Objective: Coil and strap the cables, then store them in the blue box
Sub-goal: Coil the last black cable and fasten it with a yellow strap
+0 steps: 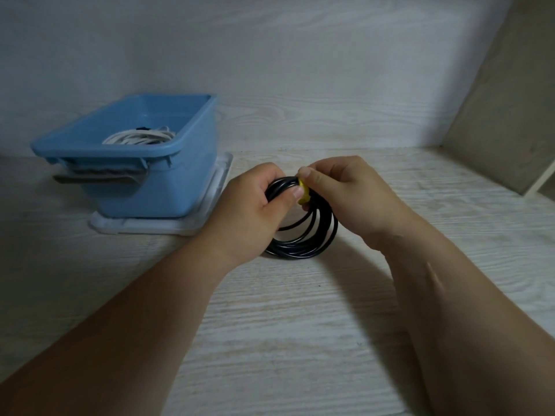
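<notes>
1. The step in hand looks like strapping. The yellow strap [303,192] sits at the top of the coil [303,244], which stands upright with its bottom loops seemingly on the table [300,325], right of the box [168,187].
2. To do it well, I judge: squeeze the loops into one bundle under the strap, pull it snug, and fasten before letting go. The lower loops fan apart and could spring loose.
3. The left hand [255,202] grips the coil's top, fingers curled round the loops and thumb pressing beside the strap.
4. The right hand [345,190] pinches the strap between thumb and fingertips.
5. A white cable [141,138] already lies in the box.
</notes>
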